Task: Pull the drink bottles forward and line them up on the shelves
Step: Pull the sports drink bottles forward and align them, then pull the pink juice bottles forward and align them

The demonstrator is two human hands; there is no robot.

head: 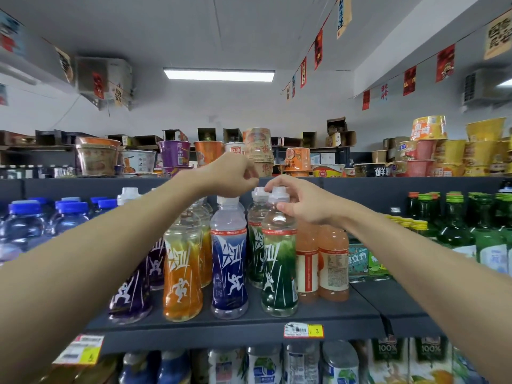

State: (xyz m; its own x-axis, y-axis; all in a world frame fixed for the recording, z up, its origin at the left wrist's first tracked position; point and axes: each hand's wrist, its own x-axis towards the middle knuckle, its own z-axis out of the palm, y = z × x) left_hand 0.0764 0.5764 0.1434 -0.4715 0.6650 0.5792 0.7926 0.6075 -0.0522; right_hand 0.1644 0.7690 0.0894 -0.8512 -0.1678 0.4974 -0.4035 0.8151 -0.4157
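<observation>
On the dark shelf (249, 324) at chest height, the far left holds a cluster of blue-capped water bottles (25, 223), partly hidden by the left forearm. Next along the front edge stand a purple bottle (130, 297), an orange bottle (181, 273) and a blue bottle (229, 267), upright and close together, with more bottles of the same kind in rows behind them. The left hand (230, 176) hangs right over the blue bottle's white cap, its fingers curled into a loose fist with nothing visible inside it; whether it touches the cap cannot be told. Just to the right, the right hand (299, 200) pinches the front green bottle (278, 273) at its top, forefinger hooked over the white cap and thumb pressed against the clear neck below it, the other fingers loosely bent. That bottle stands upright near the shelf's front edge, a small gap apart from the blue one, and a second green bottle (256, 245) stands directly behind it. Two peach-coloured bottles (332, 261) stand beside it, set a little further back. A yellow price tag (303, 330) sits on the shelf lip below. Farther right are green glass bottles (454, 225). Along the upper shelf runs a row of instant noodle cups (174, 153).
</observation>
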